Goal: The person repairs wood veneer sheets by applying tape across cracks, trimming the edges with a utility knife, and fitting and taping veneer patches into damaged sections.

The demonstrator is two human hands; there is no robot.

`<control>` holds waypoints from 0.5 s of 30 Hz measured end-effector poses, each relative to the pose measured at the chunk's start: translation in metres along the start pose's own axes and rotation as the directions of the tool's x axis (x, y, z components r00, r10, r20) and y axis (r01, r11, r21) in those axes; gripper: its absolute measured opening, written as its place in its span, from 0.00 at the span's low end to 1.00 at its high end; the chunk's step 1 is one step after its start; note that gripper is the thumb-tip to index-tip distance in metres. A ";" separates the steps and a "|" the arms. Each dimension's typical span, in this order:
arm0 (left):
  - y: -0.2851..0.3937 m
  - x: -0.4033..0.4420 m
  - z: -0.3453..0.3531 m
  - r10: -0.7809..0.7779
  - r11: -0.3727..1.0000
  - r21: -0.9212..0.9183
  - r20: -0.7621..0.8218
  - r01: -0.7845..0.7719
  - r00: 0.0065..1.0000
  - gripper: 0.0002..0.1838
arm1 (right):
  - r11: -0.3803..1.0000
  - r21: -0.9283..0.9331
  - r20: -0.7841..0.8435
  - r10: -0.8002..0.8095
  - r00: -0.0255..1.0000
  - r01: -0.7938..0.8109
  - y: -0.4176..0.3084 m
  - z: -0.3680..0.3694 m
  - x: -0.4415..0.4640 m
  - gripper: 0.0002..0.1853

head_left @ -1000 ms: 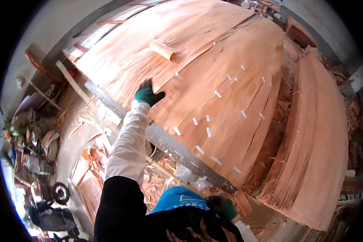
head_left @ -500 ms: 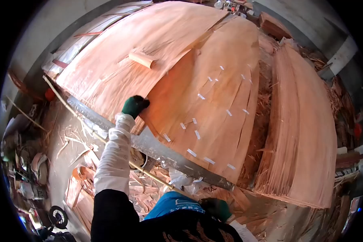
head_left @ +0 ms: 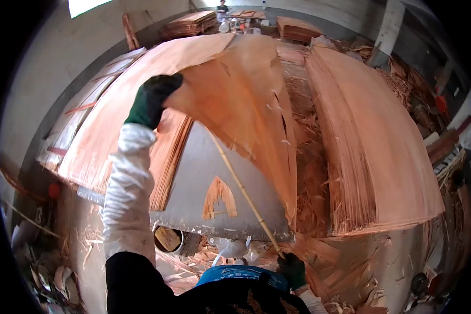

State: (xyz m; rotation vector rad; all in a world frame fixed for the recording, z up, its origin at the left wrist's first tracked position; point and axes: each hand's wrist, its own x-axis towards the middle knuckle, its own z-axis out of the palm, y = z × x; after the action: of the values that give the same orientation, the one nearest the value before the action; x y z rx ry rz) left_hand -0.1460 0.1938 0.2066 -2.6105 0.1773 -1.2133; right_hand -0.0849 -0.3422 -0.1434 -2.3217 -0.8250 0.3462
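Note:
My left hand [head_left: 154, 98], in a dark green glove, is closed on the near left corner of a thin wood veneer sheet [head_left: 230, 99]. The sheet is lifted and bends over the grey tabletop [head_left: 193, 178]. Low at the right of my body, my right hand [head_left: 292, 269], gloved too, is closed round the near end of a bamboo stick [head_left: 238, 180]. The stick's far part passes under the raised sheet, where its tip is hidden. A small torn veneer piece [head_left: 220, 198] lies on the tabletop, beside a stack of veneer [head_left: 172, 162] at the left.
A tall veneer stack [head_left: 377, 141] stands at the right, past a gap strewn with scraps [head_left: 309, 131]. A bucket [head_left: 168, 239] sits below the table's front edge. Far back, a person [head_left: 222, 9] is near more stacks [head_left: 191, 23].
My left hand has closed on the sheet's corner and raised it, baring the tabletop. The stick has swung from the left to under the sheet. The view has tilted up.

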 end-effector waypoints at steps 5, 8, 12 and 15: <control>0.029 -0.065 -0.015 -0.756 0.439 -0.452 0.281 0.776 0.591 0.11 | 0.938 0.235 -0.056 0.275 0.960 -0.255 0.028 -0.024 -0.015 0.15; 0.018 -0.152 -0.001 -0.449 0.865 -0.175 0.154 0.471 0.880 0.09 | 0.986 -0.160 -0.098 0.035 0.995 -0.050 0.075 -0.013 -0.031 0.17; 0.052 -0.254 0.037 -0.877 0.088 -0.543 0.356 0.835 0.323 0.08 | 0.547 0.652 0.196 0.547 0.814 -0.525 0.048 -0.006 -0.021 0.16; 0.069 -0.328 0.075 -0.842 0.193 -0.273 0.446 0.943 0.302 0.15 | 0.605 0.449 0.404 0.519 0.753 -0.657 0.033 -0.003 0.007 0.17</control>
State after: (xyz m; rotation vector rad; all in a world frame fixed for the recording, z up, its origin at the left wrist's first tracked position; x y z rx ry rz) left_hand -0.2999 0.2117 -0.0996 -3.3315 -1.6024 -1.2133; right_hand -0.0632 -0.3588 -0.1627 -1.9110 0.0372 1.0299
